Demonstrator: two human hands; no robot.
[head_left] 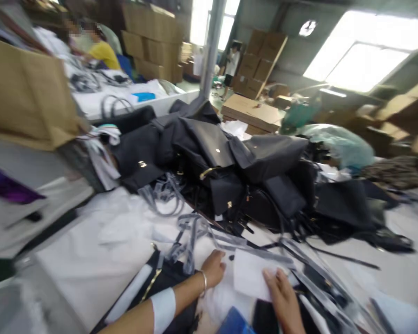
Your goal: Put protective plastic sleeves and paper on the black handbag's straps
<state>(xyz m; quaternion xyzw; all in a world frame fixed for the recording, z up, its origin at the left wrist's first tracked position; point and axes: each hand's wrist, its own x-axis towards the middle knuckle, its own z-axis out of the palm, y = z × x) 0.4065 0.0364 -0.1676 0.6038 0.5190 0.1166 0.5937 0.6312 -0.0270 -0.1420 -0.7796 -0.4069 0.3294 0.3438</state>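
Observation:
My right hand [284,297] grips the edge of a white sheet [249,273], perhaps paper or thin foam, at the lower middle. To its left, my left hand [213,269] has its fingers curled over the white material on the table; whatever they hold, if anything, is hidden. A bracelet and a pale band sit on the left arm. Under that arm lies a black bag [177,273] with a gold zipper. Plastic-wrapped straps [191,236] lie just beyond the left hand. Something blue [235,321] shows at the bottom edge between my arms.
A long heap of black bags [209,144] spans the table ahead. More wrapped straps [323,278] lie at right. A brown carton [28,93] stands at left. Behind are a metal post [212,51], stacked boxes [153,41], a person in yellow [104,53] and a standing person [232,60].

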